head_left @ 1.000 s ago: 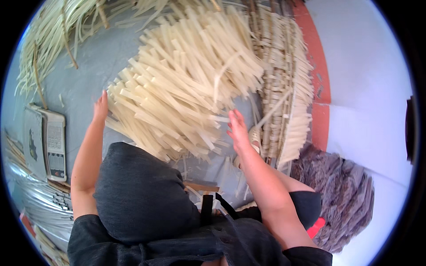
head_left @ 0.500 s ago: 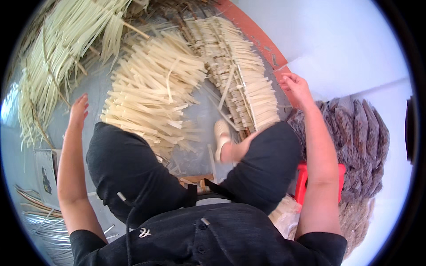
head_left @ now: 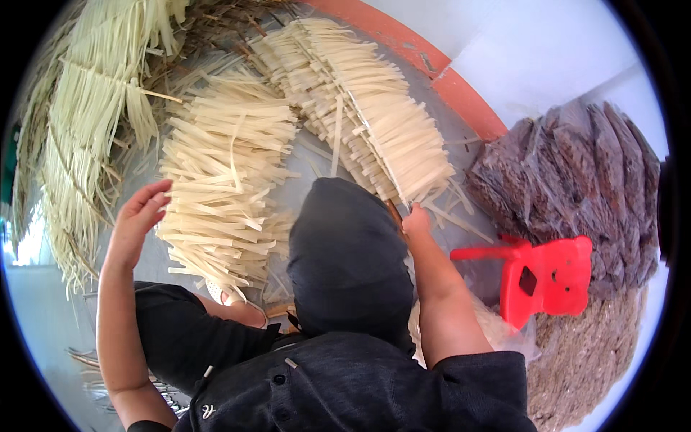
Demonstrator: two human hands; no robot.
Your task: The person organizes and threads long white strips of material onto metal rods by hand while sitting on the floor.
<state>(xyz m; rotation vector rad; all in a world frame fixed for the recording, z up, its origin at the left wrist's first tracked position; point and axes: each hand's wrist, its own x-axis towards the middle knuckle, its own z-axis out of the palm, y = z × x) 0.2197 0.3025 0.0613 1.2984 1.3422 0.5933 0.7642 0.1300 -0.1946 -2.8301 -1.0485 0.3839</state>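
A loose heap of pale cut leaf strips (head_left: 223, 180) lies on the grey floor in front of me. My left hand (head_left: 140, 219) hovers at the heap's left edge, fingers spread, holding nothing. A long neat row of the same strips (head_left: 374, 108) runs from the top middle toward the right. My right hand (head_left: 416, 219) rests at the near end of that row, mostly hidden behind my raised black-clad knee (head_left: 345, 252); whether it grips anything is hidden.
Long uncut pale green leaves (head_left: 86, 122) pile at the left. A red plastic stool (head_left: 551, 277) stands at the right beside stacked brown woven bundles (head_left: 576, 173). An orange curb (head_left: 432, 61) borders the floor at the back. My bare foot (head_left: 237, 309) shows below the heap.
The view has swung right. My right hand dropped from the orange curb to the near end of the neat row, and my left hand moved in to the loose heap's edge.
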